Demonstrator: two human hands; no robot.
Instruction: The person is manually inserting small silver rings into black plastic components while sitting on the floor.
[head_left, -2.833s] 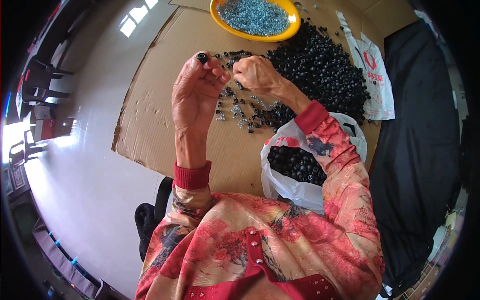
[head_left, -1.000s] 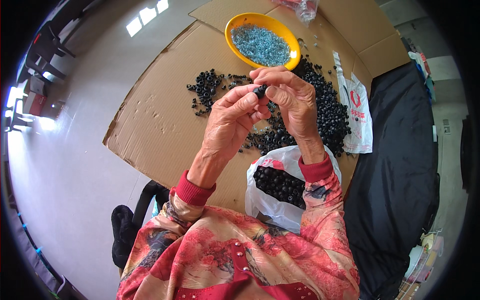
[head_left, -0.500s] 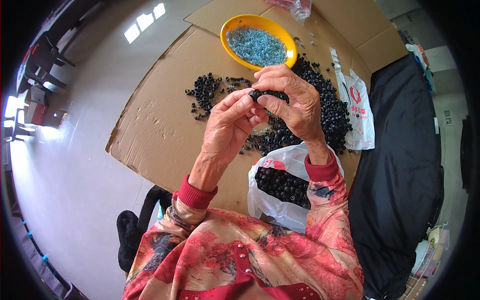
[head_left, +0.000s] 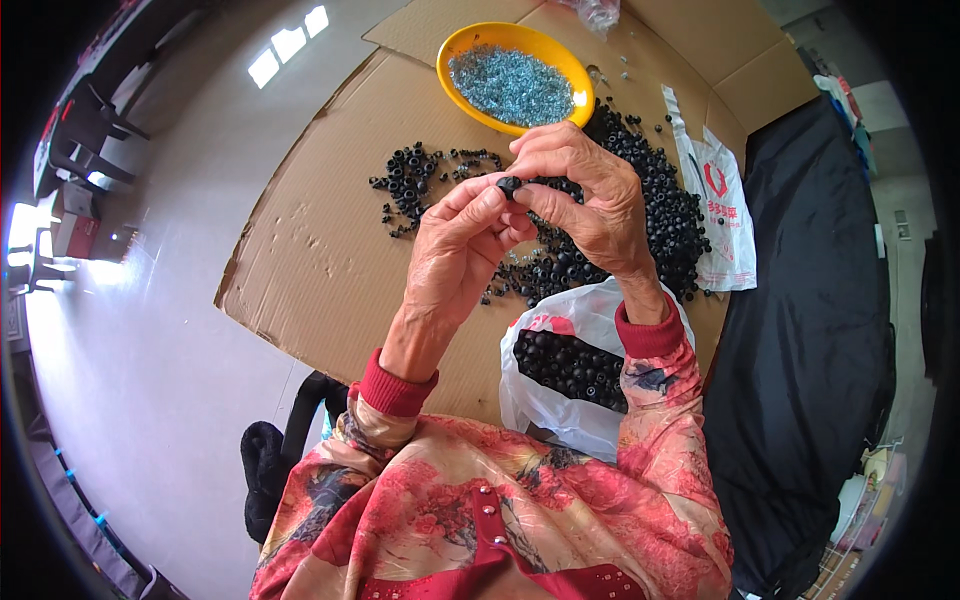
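Between the fingertips of both hands is a small round black piece, like a bead or knob. My left hand is closed, its thumb and forefinger pinching the piece from the left. My right hand grips the same piece from the right with thumb and fingers. Under and beyond the hands, a large heap of similar black pieces covers the cardboard. A smaller group of black ring-like pieces lies to the left. Closer to me, a white plastic bag holds many black pieces.
A yellow oval bowl of small clear bluish pieces stands at the back. To the right of the heap lies a flat white printed bag. Black cloth hangs along the right side. A clear plastic bag sits at the far edge.
The right hand has tilted slightly around the black piece, which has turned a little between the fingertips. The whole view has shifted slightly; both hands keep their grip.
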